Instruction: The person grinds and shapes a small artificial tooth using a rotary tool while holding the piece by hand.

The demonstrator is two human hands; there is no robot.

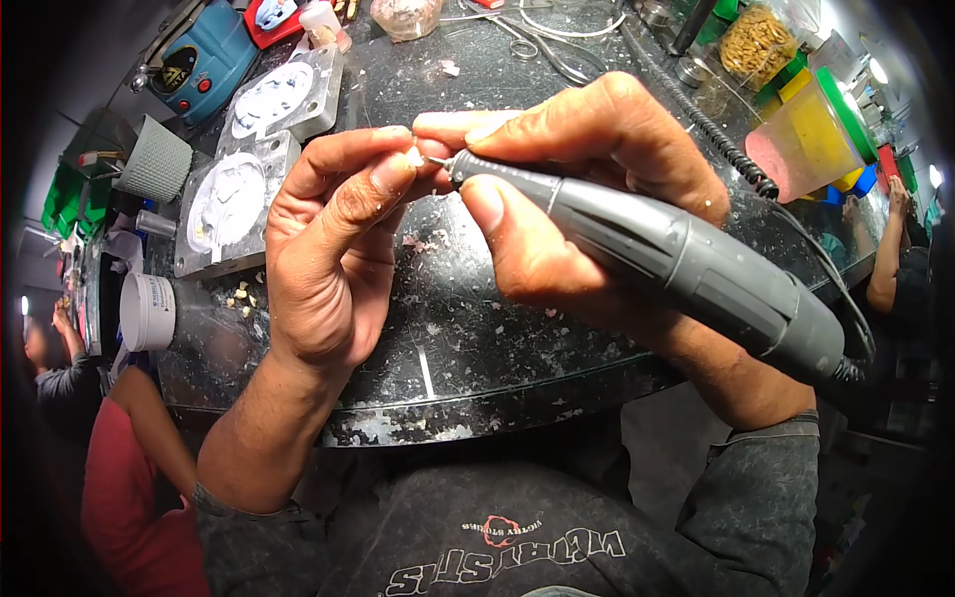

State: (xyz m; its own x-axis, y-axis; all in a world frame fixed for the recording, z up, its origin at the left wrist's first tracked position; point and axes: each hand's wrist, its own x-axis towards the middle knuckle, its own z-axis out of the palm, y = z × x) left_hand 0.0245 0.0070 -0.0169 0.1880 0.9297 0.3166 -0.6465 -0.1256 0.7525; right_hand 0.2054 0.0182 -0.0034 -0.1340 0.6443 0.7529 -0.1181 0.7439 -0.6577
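Over the bench, my left hand (333,239) pinches a small ivory-coloured artificial tooth (416,157) between thumb and fingertips. My right hand (597,149) is wrapped round a dark grey rotary handpiece (676,249), thumb below and fingers above its narrow nose. The handpiece slants down to the right, its thin metal bur (438,160) pointing left at the tooth. Bur and tooth are very close; whether they touch I cannot tell. Fingertips of both hands meet near the tooth. Left of my left hand lie two metal flask halves (324,75) filled with white plaster moulds.
Several loose teeth (242,298) lie by a white tub (149,311). A grey textured cup (154,159) and a blue machine (204,60) stand at left. Right are the coiled cord (716,139) and a green-lidded container (811,139) of pink powder. Other people sit at both sides.
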